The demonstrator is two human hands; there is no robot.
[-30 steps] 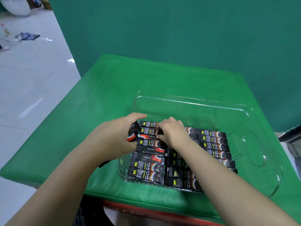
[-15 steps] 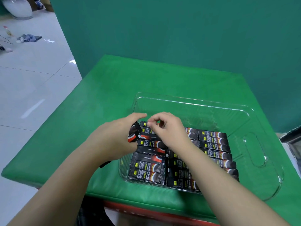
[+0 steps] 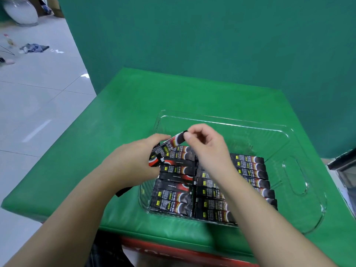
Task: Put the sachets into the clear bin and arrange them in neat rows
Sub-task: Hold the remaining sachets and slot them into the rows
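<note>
- A clear bin is seen on a green-covered counter, set toward the 4 o'clock part of the cover, with an oval handle cut-out in its right wall.
- The near half of the bin's floor is filled with black sachets, laid flat in two side-by-side columns; each sachet is lined up lengthwise from 9 to 3 o'clock.
- The far strip of the bin, toward 12 o'clock, is shown with bare clear plastic.
- A small bundle of sachets is gripped in the left hand, whose fingers are curled round it just over the bin's left rim, at about 9 o'clock from the stacked columns.
- One dark end of the bundle is seen poking out below the left wrist, over the green cover.
- A single sachet is pinched at its far end between the thumb and forefinger of the right hand; the other fingers are loosely curled.
- That sachet is held tilted, its upper end raised toward 1 o'clock above the rows and its lower end at the bundle in the left hand.
- The right forearm is stretched across the right column of sachets, so part of that column is hidden.
- A red edge is visible beneath the counter at 6 o'clock.
- A white tiled floor is seen at 9 to 10 o'clock, with a crumpled cloth lying on it at 10 o'clock.
- A teal wall is seen behind the counter at 12 o'clock.
</note>
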